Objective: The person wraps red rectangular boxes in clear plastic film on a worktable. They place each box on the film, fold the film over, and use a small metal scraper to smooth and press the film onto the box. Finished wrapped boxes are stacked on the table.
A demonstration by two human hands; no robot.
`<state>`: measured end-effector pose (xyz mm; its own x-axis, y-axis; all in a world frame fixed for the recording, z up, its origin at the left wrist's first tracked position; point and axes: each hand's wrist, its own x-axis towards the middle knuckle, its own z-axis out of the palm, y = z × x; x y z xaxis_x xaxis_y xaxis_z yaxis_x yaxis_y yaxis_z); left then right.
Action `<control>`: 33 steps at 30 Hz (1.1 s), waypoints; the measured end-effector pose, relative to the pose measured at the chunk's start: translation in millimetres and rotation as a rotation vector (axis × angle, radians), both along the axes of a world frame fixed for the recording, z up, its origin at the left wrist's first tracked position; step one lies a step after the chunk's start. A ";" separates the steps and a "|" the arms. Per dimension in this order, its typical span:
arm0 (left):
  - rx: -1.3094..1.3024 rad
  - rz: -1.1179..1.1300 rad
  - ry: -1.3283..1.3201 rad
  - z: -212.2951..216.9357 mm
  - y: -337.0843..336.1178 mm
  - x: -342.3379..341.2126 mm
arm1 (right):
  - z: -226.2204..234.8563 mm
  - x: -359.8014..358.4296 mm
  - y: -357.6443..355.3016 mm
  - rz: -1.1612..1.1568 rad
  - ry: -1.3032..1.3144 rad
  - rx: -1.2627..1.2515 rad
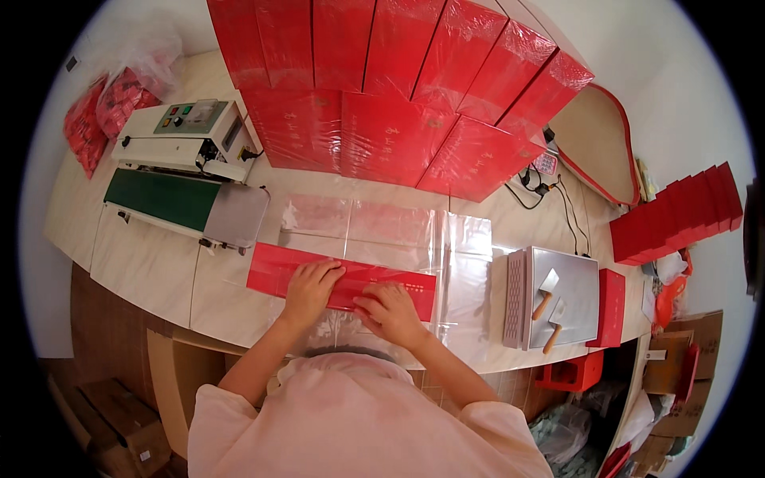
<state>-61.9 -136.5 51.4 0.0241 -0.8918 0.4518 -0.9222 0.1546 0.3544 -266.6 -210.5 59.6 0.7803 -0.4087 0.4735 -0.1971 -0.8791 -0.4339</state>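
A long, flat red box [272, 272] lies slightly slanted on the table in front of me. Clear plastic film [466, 263] spreads beyond it, to its right and on its near side; whether the film also covers the box I cannot tell. My left hand [309, 288] rests on the middle of the box, its fingers stretched over the top. Farther right, my right hand [392, 312] has its fingers bent over the box's near edge, with the thumb towards the left hand.
Film-wrapped red boxes [382, 135] are stacked at the back. At left stands a sealing machine [179, 143] with a green belt [155, 197], beside bagged red packets [127, 99]. Two wooden-handled scrapers [546, 295] lie on a metal-topped device [578, 271] at right, near more red boxes [677, 215].
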 end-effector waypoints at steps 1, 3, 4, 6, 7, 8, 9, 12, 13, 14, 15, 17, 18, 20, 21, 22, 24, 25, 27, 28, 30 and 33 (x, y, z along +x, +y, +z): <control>-0.010 0.002 0.012 0.1 -1.7 -1.0 | 7.1 -2.4 -5.2 -0.004 -0.014 0.010; -0.023 0.016 0.015 0.3 -1.3 -2.0 | 36.4 3.9 -27.8 -0.060 -0.012 0.028; -0.029 0.018 0.007 -0.2 -1.6 -2.1 | 46.7 6.0 -42.0 -0.093 -0.014 0.036; -0.042 0.017 0.000 1.5 -1.6 -2.7 | 38.9 0.9 -72.4 -0.058 0.078 0.026; -0.048 0.017 0.006 0.6 -2.3 -2.7 | 33.6 -3.7 -85.2 -0.041 0.125 0.021; -0.052 0.018 0.012 0.0 -2.6 -2.6 | 31.9 -8.3 -94.9 -0.034 0.191 0.039; -0.052 0.022 0.007 1.5 -2.9 -2.9 | 31.1 -13.7 -103.3 -0.028 0.257 0.056; -0.037 0.046 0.011 1.4 -2.2 -4.4 | 40.6 -30.6 -112.0 -0.043 0.424 0.043; -0.024 0.055 0.020 -1.1 -2.1 -4.3 | 45.5 -36.4 -113.7 -0.053 0.475 0.027; -0.012 0.063 0.028 -2.8 -2.0 -4.4 | 47.5 -44.2 -114.1 -0.070 0.459 -0.017; -0.021 0.069 0.019 -2.6 -1.6 -4.9 | 48.1 -52.4 -115.0 -0.093 0.434 -0.056; -0.039 0.078 0.000 -1.7 -1.7 -5.1 | 51.7 -66.6 -115.5 -0.142 0.381 -0.132; -0.051 0.082 -0.004 -2.1 -2.6 -5.0 | 56.6 -76.2 -113.9 -0.146 0.364 -0.173; -0.072 0.093 -0.012 -2.5 -2.1 -5.4 | 63.4 -91.9 -101.5 -0.163 0.370 -0.175; -0.078 0.094 -0.009 -2.9 -2.1 -6.1 | 63.1 -99.2 -94.0 -0.172 0.373 -0.175; -0.086 0.093 -0.004 -2.2 -2.7 -7.1 | 62.7 -106.5 -85.5 -0.158 0.359 -0.175; -0.090 0.091 -0.008 -2.0 -2.6 -7.5 | 57.8 -118.4 -68.3 -0.180 0.333 -0.169; -0.086 0.088 -0.017 -1.5 -1.9 -6.7 | 55.2 -123.9 -60.4 -0.193 0.318 -0.164; -0.083 0.071 -0.044 -1.4 0.0 -3.8 | 47.7 -136.7 -51.3 -0.233 0.322 -0.135; -0.087 0.051 -0.063 -0.7 -0.7 -1.3 | 42.7 -143.9 -48.2 -0.269 0.341 -0.116; -0.082 0.029 -0.075 -0.1 0.7 1.1 | 36.4 -152.9 -43.6 -0.360 0.308 -0.062; -0.072 0.021 -0.052 0.3 -1.0 1.0 | 43.8 -148.3 -44.5 -0.488 0.129 0.009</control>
